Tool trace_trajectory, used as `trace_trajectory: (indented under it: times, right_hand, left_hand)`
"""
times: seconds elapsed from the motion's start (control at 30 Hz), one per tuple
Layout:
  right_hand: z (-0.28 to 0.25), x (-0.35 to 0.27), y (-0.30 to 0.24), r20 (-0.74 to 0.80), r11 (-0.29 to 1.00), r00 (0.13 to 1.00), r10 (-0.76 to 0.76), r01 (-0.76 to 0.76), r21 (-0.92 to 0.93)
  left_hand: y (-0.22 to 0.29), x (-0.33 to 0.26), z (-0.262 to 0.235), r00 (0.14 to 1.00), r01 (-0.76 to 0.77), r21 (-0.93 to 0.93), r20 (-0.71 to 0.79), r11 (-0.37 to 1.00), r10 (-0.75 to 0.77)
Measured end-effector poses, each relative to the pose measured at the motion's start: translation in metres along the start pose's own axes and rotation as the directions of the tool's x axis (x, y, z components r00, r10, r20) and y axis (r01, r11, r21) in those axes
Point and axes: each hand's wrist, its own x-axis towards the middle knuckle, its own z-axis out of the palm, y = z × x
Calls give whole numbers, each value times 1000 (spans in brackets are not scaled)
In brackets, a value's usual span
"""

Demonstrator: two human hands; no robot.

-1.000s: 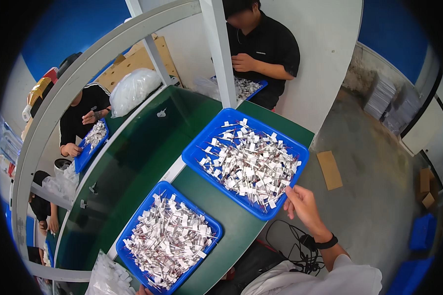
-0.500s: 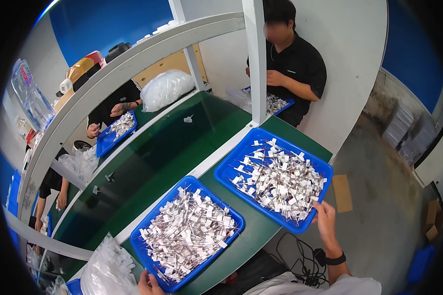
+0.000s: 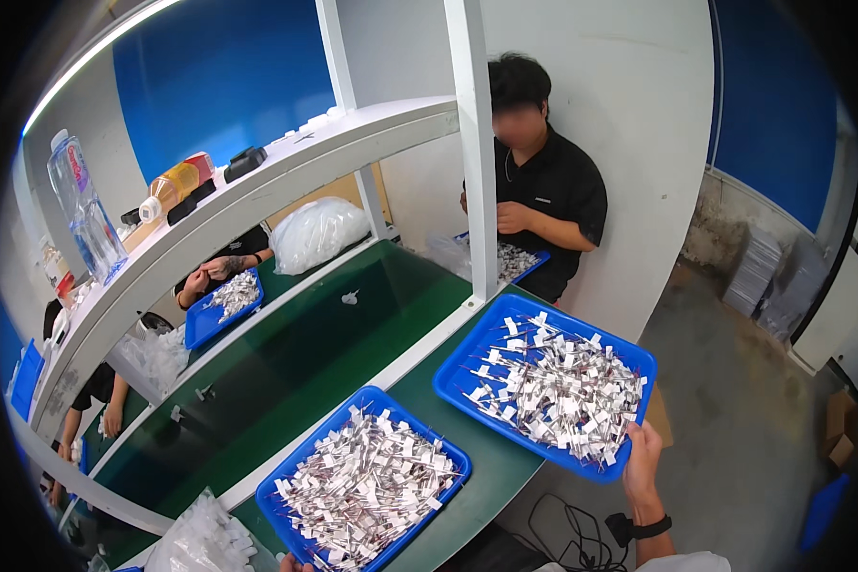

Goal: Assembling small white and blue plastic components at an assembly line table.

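My right hand (image 3: 643, 465) grips the near right corner of a blue plastic tray (image 3: 459, 379), thumb at the rim and fingers under it. Heaped in this tray are many small white-tabbed pieces (image 3: 567, 389) with thin leads. Its right part juts past the bench edge. To the left, a second blue tray (image 3: 270, 498) lies on the green bench, full of similar white-tabbed pieces (image 3: 370, 484). Only a few fingers of my left hand (image 3: 296, 564) show at the lower edge, by this tray's near side; the rest is cut off.
A clear bag of white parts (image 3: 203, 539) lies left of the left tray. White posts (image 3: 474, 162) and a shelf (image 3: 296, 153) with bottles stand over the green bench (image 3: 305, 357). Across it, co-workers sit at blue trays (image 3: 200, 329). Black cables (image 3: 572, 534) lie below the bench edge.
The view has tilted up, so the scene sits lower. The right tray has shifted rightward from the post with my right hand on it. My left hand has mostly slipped out of view.
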Motion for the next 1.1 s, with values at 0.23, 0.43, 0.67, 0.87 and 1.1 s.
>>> trace_trajectory:
  times: [0.23,0.43,0.67,0.87,1.1]
  right_hand:
    - [12,-19,-11,3,993,1000,-22,21,117]
    - [25,-4,-22,87,985,996,15,-30,172]
    - [41,-8,-31,230,982,972,51,-91,165]
    - [66,-25,-22,379,967,919,113,-189,169]
    - [82,-39,3,560,962,809,176,-261,75]
  left_hand:
    - [33,3,21,1000,16,136,-20,991,-13]
    - [53,25,98,998,28,-323,64,946,-8]
    - [102,48,156,978,120,-524,206,843,-11]
    - [101,52,171,935,-270,-437,93,858,341]
    - [80,48,43,979,96,-951,37,295,-199]
